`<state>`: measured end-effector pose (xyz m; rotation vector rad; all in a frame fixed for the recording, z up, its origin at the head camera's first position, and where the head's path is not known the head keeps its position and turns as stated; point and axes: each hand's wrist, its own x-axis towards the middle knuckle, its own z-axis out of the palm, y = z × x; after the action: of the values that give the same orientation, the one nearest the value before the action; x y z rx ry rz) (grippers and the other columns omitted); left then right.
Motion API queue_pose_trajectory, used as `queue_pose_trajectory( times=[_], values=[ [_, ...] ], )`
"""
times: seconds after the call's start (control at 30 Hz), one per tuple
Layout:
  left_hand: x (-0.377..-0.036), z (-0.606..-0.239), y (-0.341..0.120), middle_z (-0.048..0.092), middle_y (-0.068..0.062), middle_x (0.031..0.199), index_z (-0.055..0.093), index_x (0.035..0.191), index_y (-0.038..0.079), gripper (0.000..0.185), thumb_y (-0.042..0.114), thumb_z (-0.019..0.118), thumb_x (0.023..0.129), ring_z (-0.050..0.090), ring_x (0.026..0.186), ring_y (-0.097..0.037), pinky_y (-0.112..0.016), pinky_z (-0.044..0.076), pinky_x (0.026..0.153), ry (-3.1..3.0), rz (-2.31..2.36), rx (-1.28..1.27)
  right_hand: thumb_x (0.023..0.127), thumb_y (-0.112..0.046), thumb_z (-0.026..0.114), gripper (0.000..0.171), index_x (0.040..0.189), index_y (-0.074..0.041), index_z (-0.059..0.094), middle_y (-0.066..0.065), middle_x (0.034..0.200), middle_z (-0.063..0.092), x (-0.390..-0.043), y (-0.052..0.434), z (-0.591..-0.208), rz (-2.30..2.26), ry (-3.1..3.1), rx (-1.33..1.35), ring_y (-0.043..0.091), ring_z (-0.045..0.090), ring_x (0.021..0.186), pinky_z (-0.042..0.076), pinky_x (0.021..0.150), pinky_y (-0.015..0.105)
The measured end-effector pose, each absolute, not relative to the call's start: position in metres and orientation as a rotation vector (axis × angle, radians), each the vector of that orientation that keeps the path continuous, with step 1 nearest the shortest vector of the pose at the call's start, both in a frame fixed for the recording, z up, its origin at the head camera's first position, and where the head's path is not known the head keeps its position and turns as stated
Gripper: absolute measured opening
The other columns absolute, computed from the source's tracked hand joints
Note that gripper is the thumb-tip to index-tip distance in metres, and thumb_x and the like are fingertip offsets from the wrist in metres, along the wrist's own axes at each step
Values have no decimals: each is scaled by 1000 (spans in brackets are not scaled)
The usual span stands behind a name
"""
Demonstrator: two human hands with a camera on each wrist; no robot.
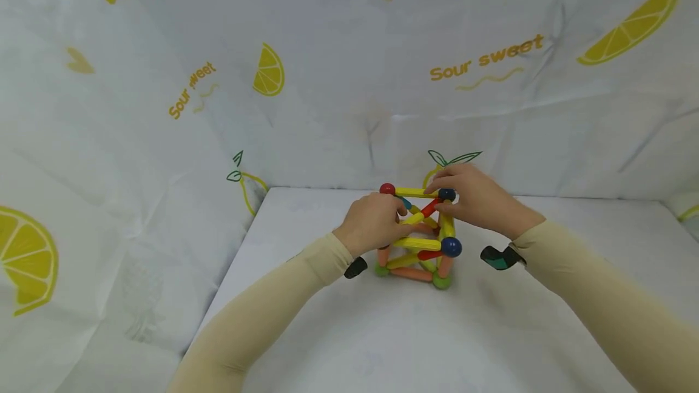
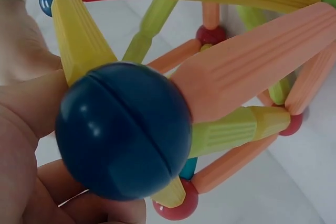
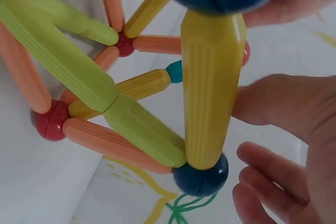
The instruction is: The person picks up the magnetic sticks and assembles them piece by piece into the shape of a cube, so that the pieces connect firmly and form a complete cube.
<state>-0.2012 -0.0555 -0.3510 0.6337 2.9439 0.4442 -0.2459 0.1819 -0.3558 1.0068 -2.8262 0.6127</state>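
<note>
A box-shaped frame of magnetic building sticks and balls [image 1: 413, 245] stands on the white table, with orange, yellow, green and red sticks. At its top left my left hand [image 1: 374, 220] pinches a yellow stick of a yellow-and-red diagonal across the top. My right hand [image 1: 477, 199] grips the far right top corner, its fingers and thumb around the dark blue ball [image 1: 447, 194] and the stick ends there. Close to the left wrist camera is another blue ball [image 2: 123, 129]. In the right wrist view the thumb meets a yellow stick [image 3: 212, 93]; some contact points are hidden.
The white tabletop [image 1: 338, 344] extends around the frame. Behind and to the left hangs a white cloth [image 1: 327, 126] printed with lemons and words. A dark wrist strap piece [image 1: 499, 258] hangs below the right wrist, another [image 1: 356, 268] below the left.
</note>
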Motion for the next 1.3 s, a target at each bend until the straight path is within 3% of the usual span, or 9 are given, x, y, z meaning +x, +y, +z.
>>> queue_pose_trajectory(
  times=[0.13,0.23,0.43,0.6,0.73,0.83,1.03,1.13,1.3],
  values=[
    [-202,-353,-58,78,3,80,86,109,13,26,35,77,100,62,63,-9,-21,47,51,2932,472,625,85,-11,92,24,108,-17,86,8,115,69,-244,164,-352,495,-2807,1152,30,55,112,54,93,44],
    [-202,-354,-59,76,5,77,86,107,12,25,33,77,100,61,62,-9,-20,46,50,2931,516,633,82,-13,95,20,100,-20,88,7,107,66,-244,157,-349,378,-2782,1187,27,51,105,51,88,40],
    [-202,-358,-58,68,7,67,83,107,11,24,33,75,102,61,61,-9,-19,47,53,2917,589,646,86,-11,92,16,98,-20,86,9,109,66,-246,158,-347,344,-2807,1174,28,55,107,59,90,42],
    [-204,-360,-57,76,5,82,82,111,10,26,34,75,101,64,69,-8,-19,52,58,2937,609,636,89,-9,89,15,101,-18,84,8,113,66,-251,165,-349,475,-2847,1156,27,61,108,63,91,43],
    [-204,-359,-56,74,5,84,81,114,11,26,33,76,101,62,71,-10,-19,50,57,2964,588,624,90,-8,88,16,101,-18,84,9,115,67,-253,166,-349,493,-2853,1144,28,62,109,63,92,44],
    [-201,-359,-58,70,5,80,81,115,11,28,35,75,102,60,70,-11,-20,48,55,2975,602,621,91,-12,88,23,112,-16,82,11,122,68,-252,166,-348,517,-2865,1114,31,63,113,63,95,48],
    [-180,-362,-83,70,-1,104,75,124,12,36,41,71,103,63,80,-12,-22,52,65,3074,776,552,104,-22,71,54,152,-3,58,27,146,63,-242,183,-351,717,-2958,823,46,64,128,57,104,63],
    [-167,-368,-100,73,-5,111,72,131,12,39,38,72,103,64,82,-12,-24,54,67,3040,903,467,107,-23,64,57,157,1,51,30,146,64,-237,194,-358,875,-3001,720,47,68,125,61,98,60],
    [-159,-376,-110,74,-1,107,69,138,11,43,38,70,105,66,80,-10,-25,56,63,2891,1073,425,108,-19,62,51,155,0,55,27,141,68,-240,204,-369,984,-2993,705,45,71,121,63,95,57]
  ],
)
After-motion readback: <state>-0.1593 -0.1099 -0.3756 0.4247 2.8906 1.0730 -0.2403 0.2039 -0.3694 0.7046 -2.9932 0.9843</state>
